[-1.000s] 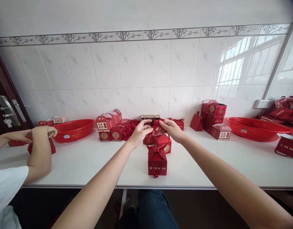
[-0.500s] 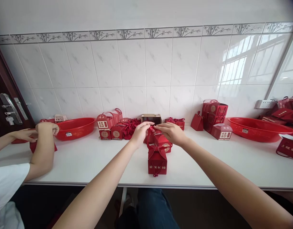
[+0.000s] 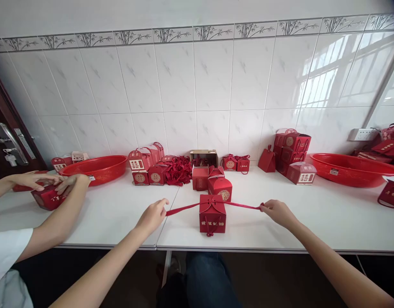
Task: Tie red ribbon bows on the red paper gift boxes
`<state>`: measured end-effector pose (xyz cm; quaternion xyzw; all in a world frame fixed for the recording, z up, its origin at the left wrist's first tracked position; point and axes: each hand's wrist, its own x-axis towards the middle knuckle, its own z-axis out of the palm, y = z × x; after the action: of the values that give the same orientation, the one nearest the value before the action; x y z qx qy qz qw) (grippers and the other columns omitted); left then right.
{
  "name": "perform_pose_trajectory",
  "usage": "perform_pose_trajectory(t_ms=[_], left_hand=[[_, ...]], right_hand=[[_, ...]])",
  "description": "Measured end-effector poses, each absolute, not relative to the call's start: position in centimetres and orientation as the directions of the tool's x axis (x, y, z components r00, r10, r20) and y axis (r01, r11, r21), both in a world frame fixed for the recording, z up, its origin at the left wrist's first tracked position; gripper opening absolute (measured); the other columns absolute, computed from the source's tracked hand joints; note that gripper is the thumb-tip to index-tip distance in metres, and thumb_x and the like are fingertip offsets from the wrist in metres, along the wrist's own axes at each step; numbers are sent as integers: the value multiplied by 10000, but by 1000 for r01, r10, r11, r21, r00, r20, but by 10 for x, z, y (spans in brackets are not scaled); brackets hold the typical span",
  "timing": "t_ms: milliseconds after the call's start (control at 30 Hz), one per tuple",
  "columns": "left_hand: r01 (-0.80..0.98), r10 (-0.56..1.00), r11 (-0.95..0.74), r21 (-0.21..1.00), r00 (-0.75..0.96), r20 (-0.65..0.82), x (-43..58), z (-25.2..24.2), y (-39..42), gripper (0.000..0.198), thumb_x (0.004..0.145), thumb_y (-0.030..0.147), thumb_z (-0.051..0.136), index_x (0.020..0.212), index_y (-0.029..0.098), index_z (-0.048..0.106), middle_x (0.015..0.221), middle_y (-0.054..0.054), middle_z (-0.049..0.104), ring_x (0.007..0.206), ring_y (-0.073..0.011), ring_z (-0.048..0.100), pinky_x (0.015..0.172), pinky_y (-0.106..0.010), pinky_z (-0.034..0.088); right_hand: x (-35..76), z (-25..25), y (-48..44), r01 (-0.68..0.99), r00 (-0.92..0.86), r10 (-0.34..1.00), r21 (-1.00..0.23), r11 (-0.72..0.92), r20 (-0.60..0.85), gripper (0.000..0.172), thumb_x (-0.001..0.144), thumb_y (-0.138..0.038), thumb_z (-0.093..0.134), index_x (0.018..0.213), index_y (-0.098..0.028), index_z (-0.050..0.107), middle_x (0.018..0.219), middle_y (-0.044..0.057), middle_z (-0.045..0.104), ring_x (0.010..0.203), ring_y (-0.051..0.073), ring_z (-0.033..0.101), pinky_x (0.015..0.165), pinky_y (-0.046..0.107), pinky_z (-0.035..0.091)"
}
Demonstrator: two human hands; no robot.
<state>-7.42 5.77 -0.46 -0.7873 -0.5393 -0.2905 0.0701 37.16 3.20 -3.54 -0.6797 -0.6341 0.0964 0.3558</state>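
A red gift box (image 3: 213, 218) with gold lettering stands upright near the table's front edge, its top flaps folded together. From its top a red ribbon (image 3: 243, 205) stretches out to both sides. My left hand (image 3: 153, 216) is closed on the ribbon's left end, and my right hand (image 3: 277, 212) pinches the right end. Both hands are well apart from the box, a little above the table. Just behind it sit a red box with a rounded top (image 3: 220, 188) and another red box (image 3: 201, 179).
Finished-looking red boxes (image 3: 141, 164) and a heap of red ribbons (image 3: 178, 170) lie at the back. Red plastic basins (image 3: 107, 169) (image 3: 354, 171) flank the white table (image 3: 267, 231). At left, a co-worker's hands (image 3: 67, 185) handle another box. More boxes (image 3: 291, 149) are stacked at back right.
My hands have moved apart and down, from together above the box to either side of it, drawing the ribbon out straight. The co-worker's hands and box have shifted.
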Motion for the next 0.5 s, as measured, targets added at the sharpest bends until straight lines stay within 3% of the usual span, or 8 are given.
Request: perform_pose_trajectory(t_ms=[100,200,300,400,500], left_hand=[[877,808,-425,224,256,531,-59,-20,56,190,750,171,465,825,218,634,828,-46,638,805,-235,592,768,-354,437],[717,851,-433,547,124,510,-25,-17,60,167,748,265,517,856,213,635,952,-68,617,958,-258,558,894,-403,408],[499,920,-360,789,49,388,11,-10,67,201,742,300,532,899,202,611,1023,-71,606,965,-229,569,880,-369,440],[433,948,-299,850,38,315,38,-9,72,233,748,257,498,955,192,584,1055,-79,605,949,-205,590,838,-333,471],[387,965,-244,889,7,262,50,-12,75,255,726,199,487,968,182,564,1054,-90,594,949,-200,589,836,-329,473]], right_hand=[[363,-46,33,768,200,929,-638,49,312,323,780,-457,533,891,-200,694,1056,108,659,833,238,635,691,333,481],[335,-34,35,706,142,930,-693,145,340,417,830,-506,480,1048,-190,641,1174,127,597,982,257,605,806,373,487],[298,-15,35,581,-102,929,-737,346,355,438,821,-516,528,1142,-225,594,1207,98,582,1063,245,579,907,389,465],[268,-3,37,433,-326,886,-781,451,331,576,789,-508,598,1302,-273,480,1331,69,506,1199,238,501,1012,406,403],[251,0,45,437,-371,881,-782,443,292,659,746,-496,651,1321,-228,475,1341,101,492,1221,268,477,1023,432,392]])
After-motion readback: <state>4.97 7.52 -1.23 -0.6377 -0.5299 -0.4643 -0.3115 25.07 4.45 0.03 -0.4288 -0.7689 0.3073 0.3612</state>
